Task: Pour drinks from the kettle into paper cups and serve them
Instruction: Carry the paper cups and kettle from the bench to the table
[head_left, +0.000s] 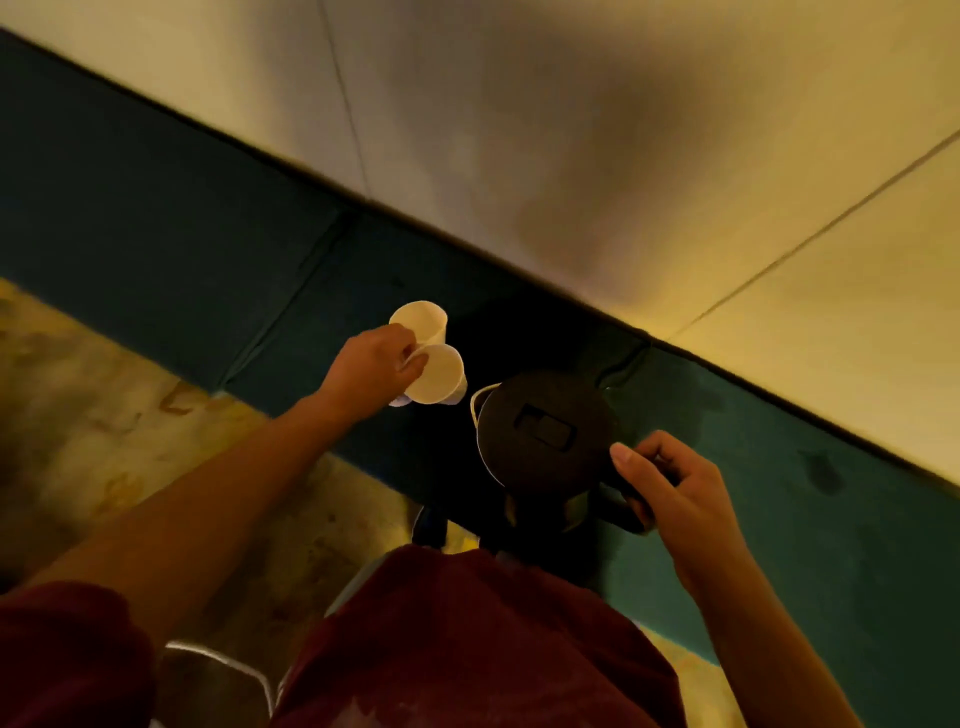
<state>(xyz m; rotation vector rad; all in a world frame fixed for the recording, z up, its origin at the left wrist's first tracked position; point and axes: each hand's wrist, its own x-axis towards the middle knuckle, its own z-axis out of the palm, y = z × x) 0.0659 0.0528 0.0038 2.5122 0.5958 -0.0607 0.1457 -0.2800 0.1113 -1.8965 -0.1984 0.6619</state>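
My left hand (370, 367) pinches two white paper cups side by side at their rims: the far cup (420, 322) and the near cup (436, 375), both open mouths facing up toward me. My right hand (670, 483) grips the handle of a dark kettle (545, 431), thumb on top. The kettle's round black lid faces the camera and its spout points toward the cups. The kettle hangs in the air just right of the cups, a small gap between them. The kettle's body below the lid is hidden.
I look straight down in dim yellow light. A dark teal band (208, 244) runs along the base of a pale wall (571, 130). Mottled floor (104, 415) lies at left. My dark red shirt (467, 649) fills the bottom.
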